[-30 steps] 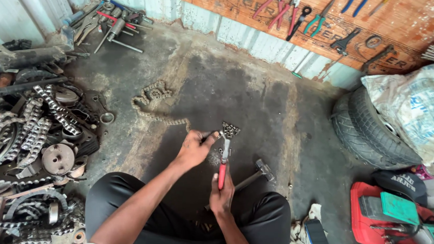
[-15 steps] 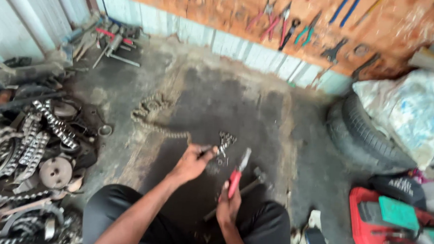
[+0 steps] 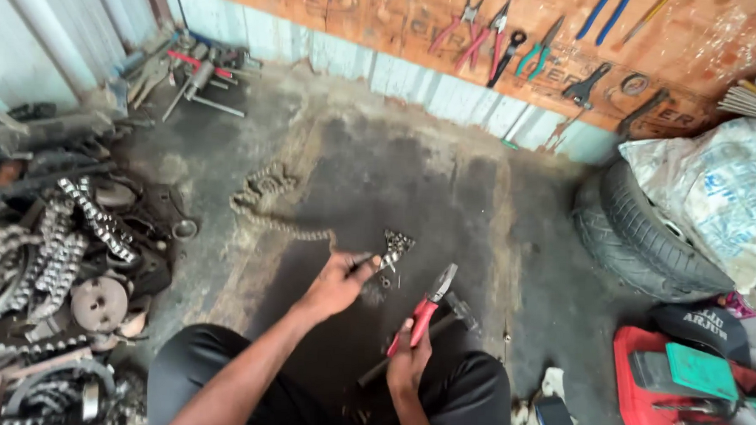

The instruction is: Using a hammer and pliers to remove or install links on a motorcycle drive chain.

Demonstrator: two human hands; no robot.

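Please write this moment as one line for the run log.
left hand: holds chain end | right hand: grips red pliers | hammer: on floor

Bare forearms, no sleeves in view. Bare hands, no gloves, no rings or watch to be seen. Black trousers over both knees, plain cloth, slightly dusty.

Bare dark floor lies open ahead of both hands, up to the wall. A chain trails across the left part of it. A heap of chains and sprockets blocks the left side; a tyre and red toolbox crowd the right.
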